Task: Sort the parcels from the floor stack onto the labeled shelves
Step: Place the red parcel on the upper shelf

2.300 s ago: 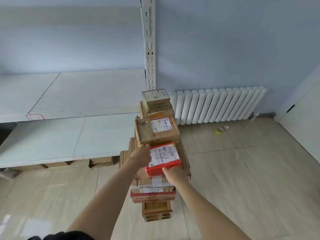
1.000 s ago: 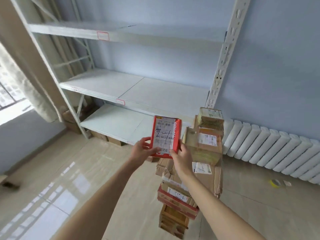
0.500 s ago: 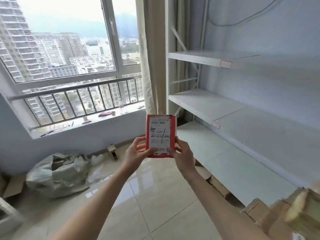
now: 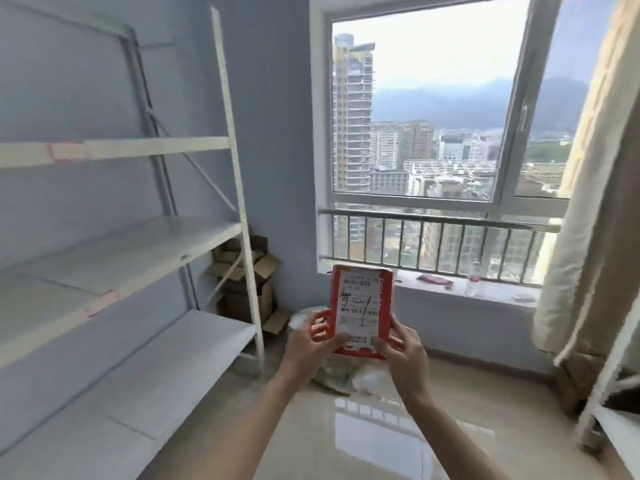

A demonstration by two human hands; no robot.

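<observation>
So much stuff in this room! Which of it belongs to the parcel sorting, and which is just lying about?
Part of the job:
- red parcel, held upright by the left hand and right hand
- white shelves with red-edged labels

Just lying about:
- open cardboard boxes in the corner
- plastic bags on the floor
- bottle on the windowsill
- curtain

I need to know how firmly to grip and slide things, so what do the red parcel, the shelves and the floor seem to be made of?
Red parcel: probably printed cardboard, flat-sided, with a matte white paper label; the view is too blurred to be certain.
Shelves: look like white-painted metal, with thin boards and slim uprights.
Floor: glossy beige tile or similar, mirroring the window.
</observation>
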